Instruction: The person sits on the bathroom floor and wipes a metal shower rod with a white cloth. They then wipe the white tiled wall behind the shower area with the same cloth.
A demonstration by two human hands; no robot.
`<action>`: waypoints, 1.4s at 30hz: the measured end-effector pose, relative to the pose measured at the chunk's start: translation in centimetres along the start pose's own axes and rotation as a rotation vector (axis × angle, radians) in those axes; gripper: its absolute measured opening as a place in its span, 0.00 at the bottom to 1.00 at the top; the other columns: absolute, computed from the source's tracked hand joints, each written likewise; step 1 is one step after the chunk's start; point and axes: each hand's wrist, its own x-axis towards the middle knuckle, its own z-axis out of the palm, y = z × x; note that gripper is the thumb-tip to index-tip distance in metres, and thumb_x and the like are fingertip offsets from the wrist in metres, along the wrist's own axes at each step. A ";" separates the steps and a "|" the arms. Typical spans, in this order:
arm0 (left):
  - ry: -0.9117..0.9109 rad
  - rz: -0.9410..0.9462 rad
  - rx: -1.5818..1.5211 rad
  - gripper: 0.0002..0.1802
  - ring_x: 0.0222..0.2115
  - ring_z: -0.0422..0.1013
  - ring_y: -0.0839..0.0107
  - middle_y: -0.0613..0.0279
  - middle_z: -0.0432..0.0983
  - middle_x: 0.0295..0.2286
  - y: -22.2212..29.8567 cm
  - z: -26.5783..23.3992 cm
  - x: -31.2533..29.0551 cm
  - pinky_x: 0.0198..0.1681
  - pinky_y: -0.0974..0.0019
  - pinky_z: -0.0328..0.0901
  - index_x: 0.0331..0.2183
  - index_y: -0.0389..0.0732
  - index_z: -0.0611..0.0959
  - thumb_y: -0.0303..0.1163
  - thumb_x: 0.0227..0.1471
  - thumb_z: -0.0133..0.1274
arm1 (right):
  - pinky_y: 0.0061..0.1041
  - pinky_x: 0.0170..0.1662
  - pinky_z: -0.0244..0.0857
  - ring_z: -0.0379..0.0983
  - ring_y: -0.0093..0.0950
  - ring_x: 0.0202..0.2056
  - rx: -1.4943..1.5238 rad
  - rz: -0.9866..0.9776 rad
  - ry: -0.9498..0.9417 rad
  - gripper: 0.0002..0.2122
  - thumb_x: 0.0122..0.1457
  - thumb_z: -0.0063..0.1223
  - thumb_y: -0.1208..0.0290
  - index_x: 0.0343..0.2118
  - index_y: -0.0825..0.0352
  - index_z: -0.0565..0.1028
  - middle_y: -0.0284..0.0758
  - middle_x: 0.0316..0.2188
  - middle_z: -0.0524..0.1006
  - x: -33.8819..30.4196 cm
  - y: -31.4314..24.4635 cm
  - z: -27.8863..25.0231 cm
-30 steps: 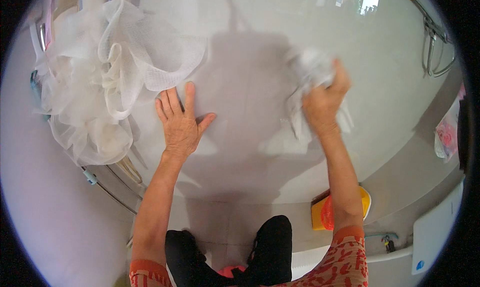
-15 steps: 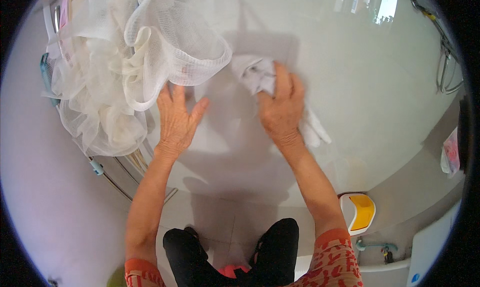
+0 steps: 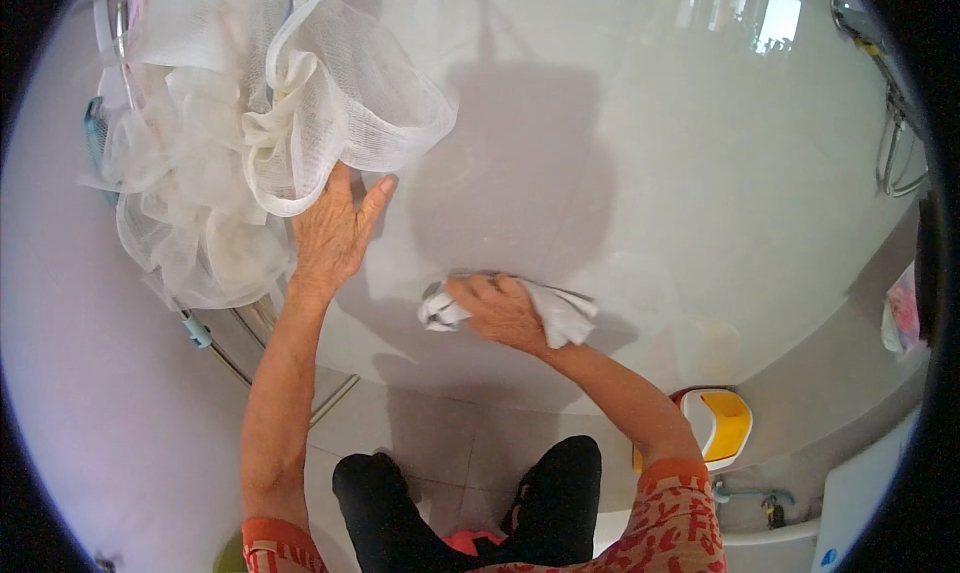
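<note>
A crumpled white and grey cloth is under my right hand, which grips and presses it against a glossy pale wall. The cloth sticks out on both sides of the curled fingers. My left hand rests on the same wall, thumb spread away from the fingers. Its fingertips pass behind a hanging bunch of white mesh netting at the upper left, so they are partly hidden.
Metal shower fittings with a hose are at the far right. A white bin with a yellow lid stands lower right, near pipes. Long poles lean at the left, behind the netting. Grey tiles cover the floor.
My right hand has moved down and a little left along the wall with the cloth, turning sideways. The left hand has shifted slightly left and down beside the netting.
</note>
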 end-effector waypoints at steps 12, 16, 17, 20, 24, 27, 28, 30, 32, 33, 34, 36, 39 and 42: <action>-0.136 -0.273 -0.619 0.35 0.55 0.54 0.55 0.48 0.56 0.55 1.7 -3.9 0.9 0.57 0.57 0.49 0.56 0.36 0.60 0.50 0.55 0.41 | 0.42 0.50 0.54 0.56 0.46 0.50 -0.533 0.557 0.579 0.19 0.36 0.49 0.87 0.37 0.72 0.70 0.52 0.52 0.59 2.2 12.7 -15.2; 0.038 -0.470 -0.685 0.33 0.53 0.57 0.59 0.55 0.54 0.56 -0.1 -4.8 1.6 0.51 0.61 0.61 0.57 0.36 0.57 0.46 0.57 0.39 | 0.43 0.47 0.57 0.56 0.46 0.49 -0.589 0.526 0.621 0.08 0.34 0.53 0.85 0.22 0.72 0.71 0.51 0.53 0.58 5.8 10.4 -13.2; 0.074 -0.493 -0.718 0.32 0.52 0.58 0.60 0.55 0.55 0.55 -1.2 -4.5 1.9 0.50 0.61 0.62 0.57 0.36 0.57 0.45 0.57 0.41 | 0.43 0.47 0.57 0.55 0.46 0.49 -0.549 0.511 0.609 0.07 0.35 0.54 0.83 0.22 0.72 0.71 0.50 0.53 0.58 6.7 9.5 -12.4; 0.173 -0.540 -0.835 0.32 0.50 0.61 0.61 0.56 0.56 0.54 -6.1 -2.5 2.7 0.47 0.60 0.65 0.56 0.38 0.60 0.42 0.55 0.47 | 0.42 0.47 0.57 0.56 0.47 0.49 -0.457 0.439 0.545 0.07 0.36 0.59 0.72 0.18 0.68 0.73 0.49 0.53 0.59 9.4 6.7 -11.0; 0.212 -0.598 -0.936 0.32 0.48 0.63 0.63 0.57 0.60 0.52 -7.2 -2.3 3.9 0.46 0.59 0.65 0.56 0.41 0.62 0.40 0.52 0.53 | 0.38 0.44 0.56 0.57 0.45 0.47 -0.306 0.308 0.454 0.09 0.41 0.56 0.68 0.24 0.68 0.75 0.47 0.52 0.61 11.0 3.3 -8.2; 0.203 -0.638 -0.963 0.32 0.48 0.64 0.63 0.58 0.61 0.51 -6.5 -1.8 5.2 0.47 0.60 0.64 0.55 0.41 0.63 0.39 0.51 0.54 | 0.33 0.36 0.55 0.59 0.36 0.43 -0.278 0.265 0.377 0.10 0.42 0.56 0.64 0.25 0.65 0.76 0.41 0.51 0.63 11.2 2.5 -5.9; 0.209 -0.615 -0.962 0.32 0.48 0.63 0.63 0.57 0.62 0.51 -6.6 -1.7 5.5 0.47 0.61 0.64 0.55 0.41 0.63 0.39 0.51 0.54 | 0.32 0.35 0.55 0.60 0.34 0.42 -0.233 0.278 0.332 0.10 0.43 0.54 0.64 0.27 0.65 0.77 0.39 0.51 0.63 11.2 2.0 -4.9; 0.220 -0.567 -0.952 0.32 0.48 0.63 0.63 0.57 0.62 0.50 -7.5 -1.2 5.3 0.48 0.61 0.63 0.54 0.41 0.64 0.39 0.50 0.55 | 0.31 0.33 0.55 0.60 0.31 0.40 -0.240 0.213 0.249 0.12 0.45 0.52 0.66 0.31 0.65 0.76 0.36 0.50 0.65 10.8 0.4 -3.3; 0.227 -0.496 -0.940 0.32 0.48 0.63 0.63 0.57 0.63 0.50 -8.1 -0.8 5.6 0.48 0.61 0.62 0.54 0.40 0.64 0.39 0.49 0.55 | 0.29 0.31 0.55 0.61 0.29 0.38 -0.353 0.049 0.184 0.14 0.46 0.49 0.67 0.36 0.65 0.76 0.34 0.48 0.67 10.6 -1.1 -2.0; 0.233 -0.459 -0.929 0.32 0.48 0.63 0.63 0.57 0.63 0.50 -8.5 -0.8 5.5 0.49 0.61 0.62 0.53 0.40 0.65 0.38 0.49 0.55 | 0.28 0.32 0.55 0.61 0.29 0.38 -0.327 -0.004 0.191 0.13 0.45 0.50 0.68 0.34 0.66 0.75 0.34 0.46 0.67 10.6 -1.6 -1.3; 0.238 -0.418 -0.921 0.32 0.48 0.63 0.63 0.56 0.64 0.50 -9.0 -0.8 5.6 0.49 0.61 0.61 0.53 0.40 0.65 0.38 0.49 0.56 | 0.27 0.32 0.55 0.62 0.29 0.38 -0.301 -0.057 0.200 0.12 0.43 0.51 0.69 0.32 0.67 0.75 0.34 0.45 0.68 10.5 -2.1 -0.7; 0.242 -0.334 -0.908 0.32 0.48 0.63 0.63 0.56 0.64 0.49 -9.6 -0.4 5.9 0.50 0.61 0.61 0.53 0.39 0.66 0.38 0.48 0.56 | 0.24 0.32 0.54 0.62 0.27 0.38 -0.285 -0.101 0.110 0.10 0.43 0.51 0.70 0.30 0.66 0.75 0.33 0.43 0.69 10.1 -3.3 1.2; 0.243 -0.211 -0.896 0.31 0.48 0.63 0.63 0.55 0.65 0.49 -9.9 -0.1 6.5 0.51 0.61 0.59 0.52 0.39 0.67 0.37 0.47 0.57 | 0.23 0.32 0.54 0.62 0.27 0.39 -0.164 -0.170 0.051 0.08 0.43 0.51 0.70 0.27 0.65 0.76 0.34 0.43 0.69 6.8 -5.2 5.8; 0.240 -0.127 -0.863 0.31 0.48 0.63 0.63 0.55 0.66 0.48 -10.2 -0.2 6.6 0.52 0.62 0.58 0.51 0.38 0.68 0.37 0.47 0.57 | 0.23 0.31 0.55 0.64 0.26 0.38 -0.208 -0.467 -0.018 0.07 0.44 0.51 0.69 0.26 0.64 0.76 0.33 0.42 0.69 5.1 -5.3 5.6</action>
